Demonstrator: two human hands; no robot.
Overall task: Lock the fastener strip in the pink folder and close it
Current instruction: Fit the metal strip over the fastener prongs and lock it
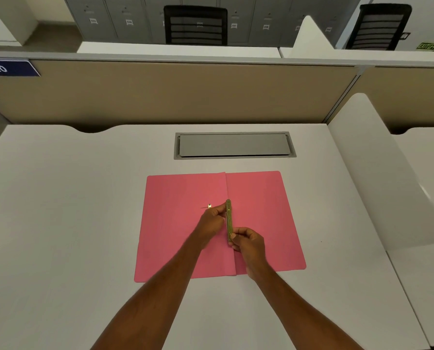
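The pink folder (175,223) lies open and flat on the white desk (59,223), spine running away from me. A thin brass-green fastener strip (228,218) stands along the spine. My left hand (212,222) pinches the strip's far part from the left. My right hand (248,242) grips its near end. A small metal prong piece (209,206) lies on the left flap just beyond my left fingers.
A grey cable-hatch lid (233,145) is set into the desk beyond the folder. A tan partition (160,92) closes the back, and a white side divider (387,185) stands on the right. Black chairs sit at the desks behind.
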